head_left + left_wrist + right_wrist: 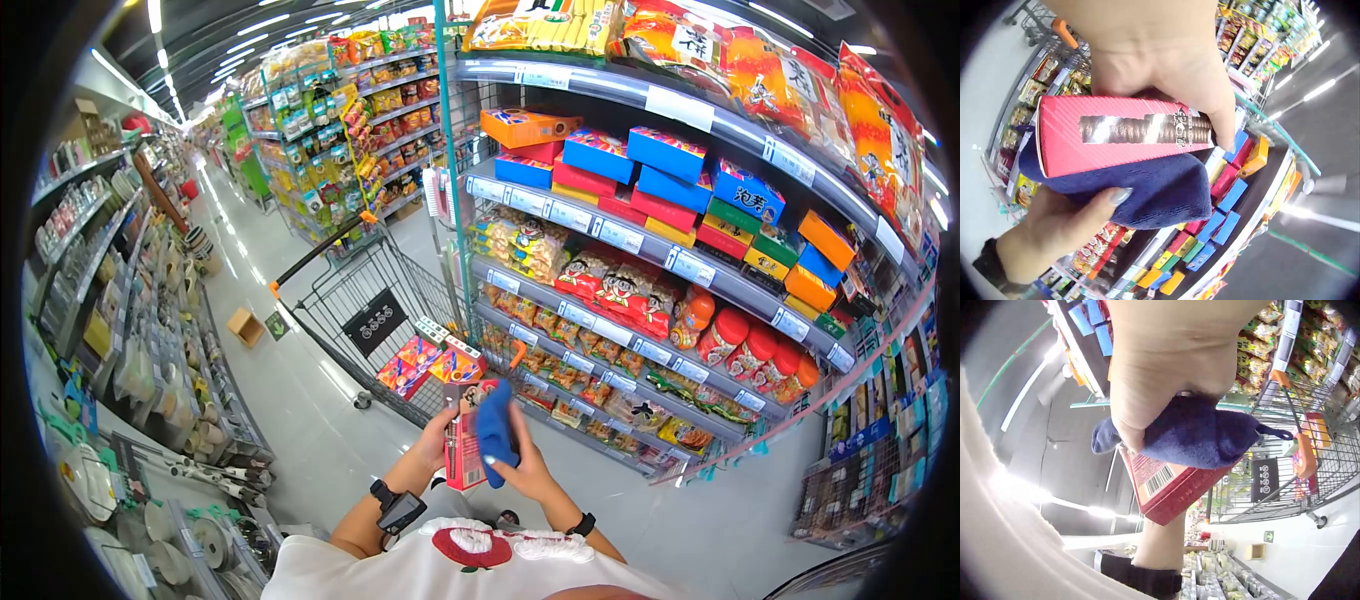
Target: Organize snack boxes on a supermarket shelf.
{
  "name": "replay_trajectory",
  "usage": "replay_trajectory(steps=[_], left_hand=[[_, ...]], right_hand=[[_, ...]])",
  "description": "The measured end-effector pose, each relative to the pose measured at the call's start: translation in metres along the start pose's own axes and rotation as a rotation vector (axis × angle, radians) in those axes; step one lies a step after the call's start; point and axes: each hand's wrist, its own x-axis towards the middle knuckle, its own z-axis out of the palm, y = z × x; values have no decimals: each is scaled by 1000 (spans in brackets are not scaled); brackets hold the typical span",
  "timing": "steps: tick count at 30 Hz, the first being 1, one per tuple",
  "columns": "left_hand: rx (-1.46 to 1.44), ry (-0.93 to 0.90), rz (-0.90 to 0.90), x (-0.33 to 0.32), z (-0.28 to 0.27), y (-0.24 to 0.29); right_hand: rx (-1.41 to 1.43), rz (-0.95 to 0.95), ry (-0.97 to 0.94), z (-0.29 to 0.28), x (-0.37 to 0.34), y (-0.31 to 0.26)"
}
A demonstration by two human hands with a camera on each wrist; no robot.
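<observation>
My left hand [433,440] grips a pink-red snack box [463,452], which has brown ribbed rolls pictured on one side [1141,131]. In my right hand [526,462] is a dark blue cloth [494,432], bunched between thumb and fingers and lying against the box. The left wrist view shows the right thumb across the cloth [1160,194], just below the box. From the right wrist, a barcode shows on the box [1163,487] beneath the cloth [1197,434], which has a small hanging loop at one end.
Ahead stands a shopping cart [372,318] with colourful boxes [412,366] in it. Shelves to the right carry blue boxes [668,150], red snack bags [610,285] and red-lidded jars [725,333]. Kitchenware shelves [150,330] line the left. A wooden box [245,327] sits on the aisle floor.
</observation>
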Motion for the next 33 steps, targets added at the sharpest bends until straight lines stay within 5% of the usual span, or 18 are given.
replay_trajectory(steps=[4,11,23,27,33], left_hand=[[167,-22,-45,11,7,-21],[195,-190,-129,17,15,-21],[406,-98,22,16,12,-64],[313,-176,-277,7,40,-55],[39,-30,-226,3,13,-80]], right_hand=[[614,245,355,-12,5,18],[536,268,334,-23,18,12],[-146,410,419,-34,6,14],[-372,271,531,-40,16,-4],[-818,140,368,-32,11,-4]])
